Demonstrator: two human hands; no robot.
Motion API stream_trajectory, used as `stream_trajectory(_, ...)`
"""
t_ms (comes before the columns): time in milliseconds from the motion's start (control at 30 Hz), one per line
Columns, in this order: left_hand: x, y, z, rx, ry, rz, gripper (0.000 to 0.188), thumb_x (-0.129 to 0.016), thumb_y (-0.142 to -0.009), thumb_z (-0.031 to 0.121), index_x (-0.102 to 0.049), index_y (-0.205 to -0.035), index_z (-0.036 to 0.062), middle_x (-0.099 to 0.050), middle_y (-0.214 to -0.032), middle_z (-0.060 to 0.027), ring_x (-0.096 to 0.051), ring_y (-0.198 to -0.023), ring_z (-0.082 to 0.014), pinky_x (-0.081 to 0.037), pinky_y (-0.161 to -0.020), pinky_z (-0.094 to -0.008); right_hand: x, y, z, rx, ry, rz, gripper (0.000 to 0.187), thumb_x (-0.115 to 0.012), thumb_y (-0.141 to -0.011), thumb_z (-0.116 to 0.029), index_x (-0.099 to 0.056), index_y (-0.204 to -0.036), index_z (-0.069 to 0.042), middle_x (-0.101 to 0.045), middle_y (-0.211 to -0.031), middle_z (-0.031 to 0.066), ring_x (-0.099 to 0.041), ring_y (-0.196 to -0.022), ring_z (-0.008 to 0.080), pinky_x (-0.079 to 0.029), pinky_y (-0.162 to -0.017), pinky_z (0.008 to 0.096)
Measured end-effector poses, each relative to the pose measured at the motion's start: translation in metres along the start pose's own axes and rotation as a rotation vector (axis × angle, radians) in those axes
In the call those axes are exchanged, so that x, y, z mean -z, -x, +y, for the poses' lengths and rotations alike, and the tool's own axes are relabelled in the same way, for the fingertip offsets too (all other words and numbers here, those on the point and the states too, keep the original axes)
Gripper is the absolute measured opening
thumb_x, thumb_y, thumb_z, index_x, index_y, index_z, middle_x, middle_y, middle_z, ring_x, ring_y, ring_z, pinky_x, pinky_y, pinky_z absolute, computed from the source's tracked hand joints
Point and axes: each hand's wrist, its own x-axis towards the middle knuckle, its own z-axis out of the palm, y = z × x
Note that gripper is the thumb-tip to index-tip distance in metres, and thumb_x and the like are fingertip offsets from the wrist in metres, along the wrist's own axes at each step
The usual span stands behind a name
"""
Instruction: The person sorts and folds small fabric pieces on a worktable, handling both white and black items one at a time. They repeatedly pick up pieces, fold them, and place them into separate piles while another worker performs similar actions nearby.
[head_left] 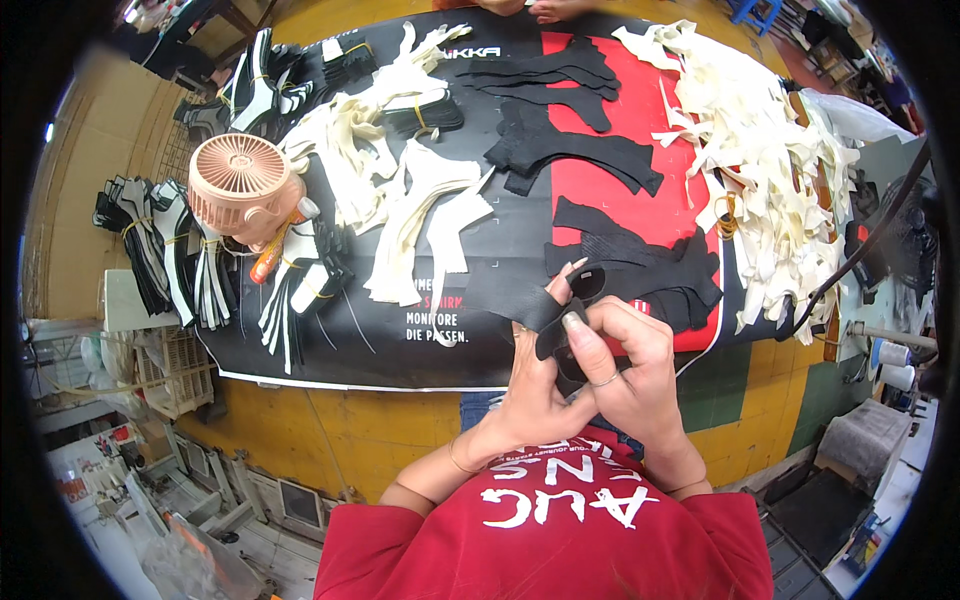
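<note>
Above the near edge of the table, both hands are closed on a black, leather-like cut piece (512, 303). My left hand (533, 385) grips it from below, with fingertips showing above its edge. My right hand (640, 370) pinches its folded right part between thumb and fingers. Beyond the hands, several similar black pieces (660, 275) lie overlapped on the red part of the table cover, with more black pieces (590, 155) farther back. Left of them, white cut pieces (425, 195) are spread on the black part.
A pink fan (243, 180) stands at the left, beside an orange tube (275, 255) and tied bundles of black and white pieces (150, 240). White scraps (770, 170) are heaped along the right side. Across the table's far edge, another person's hand (560, 10) shows.
</note>
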Motion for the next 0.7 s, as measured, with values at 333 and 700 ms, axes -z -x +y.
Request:
stream_trajectory(333, 0.014, -0.016, 0.008, 0.604, 0.936, -0.011, 0.064, -0.023, -0.106, 0.042, -0.033, -0.149, -0.0046, -0.046, -0.147, -0.0196, -0.047, -0.133, -0.0264, -0.035, -0.113, -0.0368, -0.01, -0.005, 0.024, 0.13, -0.016, -0.077, 0.013, -0.062, -0.092, -0.008, -0.059, -0.085, 0.002, -0.057, -0.073, 0.0113, -0.055, -0.064, 0.0262, -0.044, -0.063, 0.0355)
stream_trajectory(700, 0.064, -0.017, -0.017, 0.512, 1.756, 0.433, 0.049, -0.037, -0.105, 0.045, -0.05, -0.139, 0.0133, -0.066, -0.116, -0.0129, -0.067, -0.087, -0.0256, -0.053, -0.079, -0.0463, 0.037, -0.003, 0.027, 0.041, -1.194, 0.187, 0.029, -0.048, -0.089, -0.032, -0.043, -0.076, -0.007, -0.053, -0.079, 0.0106, -0.051, -0.069, 0.0213, -0.046, -0.069, 0.0369)
